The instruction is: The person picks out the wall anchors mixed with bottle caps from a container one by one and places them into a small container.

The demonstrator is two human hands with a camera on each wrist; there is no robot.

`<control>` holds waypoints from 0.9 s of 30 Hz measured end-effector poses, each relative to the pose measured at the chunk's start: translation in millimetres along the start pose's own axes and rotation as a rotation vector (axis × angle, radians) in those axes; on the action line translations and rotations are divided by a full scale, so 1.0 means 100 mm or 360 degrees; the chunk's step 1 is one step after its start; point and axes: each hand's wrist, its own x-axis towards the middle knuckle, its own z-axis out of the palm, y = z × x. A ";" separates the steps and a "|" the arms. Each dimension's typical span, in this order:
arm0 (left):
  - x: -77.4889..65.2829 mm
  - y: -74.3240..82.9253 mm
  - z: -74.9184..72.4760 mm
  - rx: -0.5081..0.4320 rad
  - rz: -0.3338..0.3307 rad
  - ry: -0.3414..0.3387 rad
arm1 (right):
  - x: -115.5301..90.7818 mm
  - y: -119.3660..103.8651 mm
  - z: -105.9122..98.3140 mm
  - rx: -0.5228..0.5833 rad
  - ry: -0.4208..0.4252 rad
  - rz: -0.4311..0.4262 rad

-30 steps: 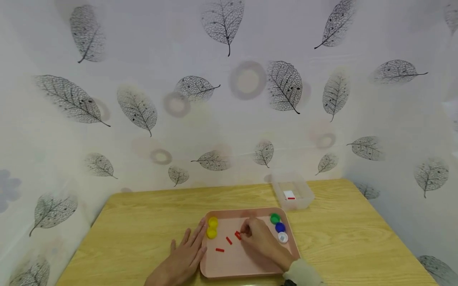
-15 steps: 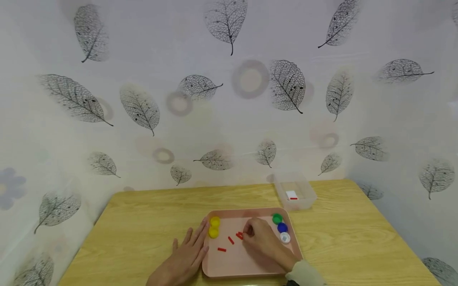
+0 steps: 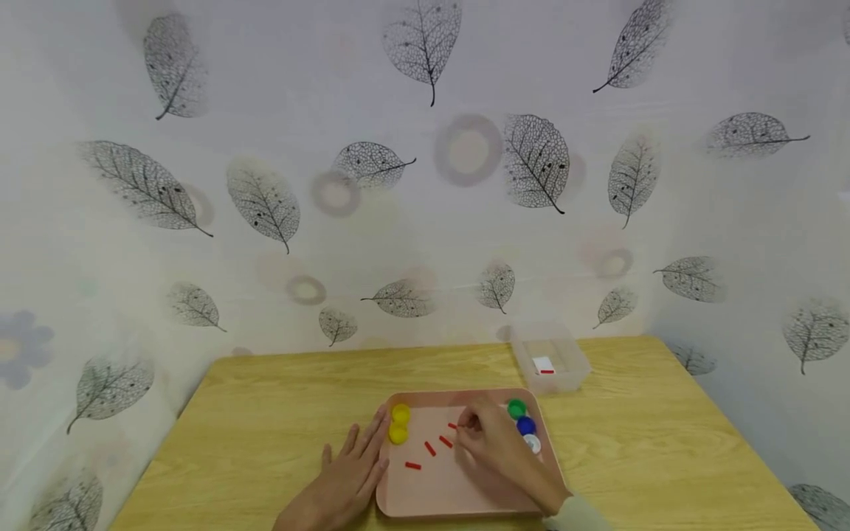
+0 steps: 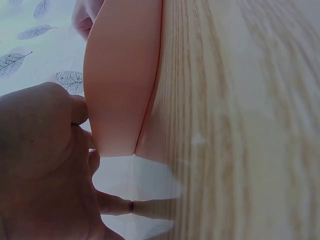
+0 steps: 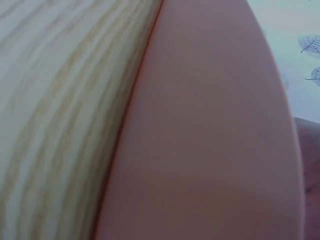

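Observation:
My right hand is over the pink tray, thumb and forefinger pinching one end of a small red stick. Just below it lies another red stick, apart from the held one. Two more, a slanted red stick and a nearly level red stick, lie further left in the tray. With fingers extended, my left hand rests against the tray's left edge; the left wrist view shows that hand beside the tray wall. In the right wrist view, the tray's side hides most of the right hand.
Two yellow caps sit at the tray's upper left. Along its right side stand a green cap, a blue cap and a white cap. Behind is a clear plastic box holding a white piece and a red stick.
Two red sticks lay close together by my right fingertips; one has moved up and right with that hand, leaving a gap. My left hand stays at the tray edge.

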 end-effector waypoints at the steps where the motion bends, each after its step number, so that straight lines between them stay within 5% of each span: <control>1: 0.00 0.00 0.00 0.0003 0.0007 -0.0002 | 0.00 0.00 -0.01 0.0003 0.0023 -0.0030; 18: 0.00 0.00 -0.02 -0.0007 0.0029 -0.0038 | 0.03 -0.02 -0.21 -0.0016 0.0212 -0.0317; 27: 0.02 -0.03 -0.01 -0.0017 0.0022 -0.0068 | 0.10 0.03 -0.33 -0.0239 0.0437 -0.0531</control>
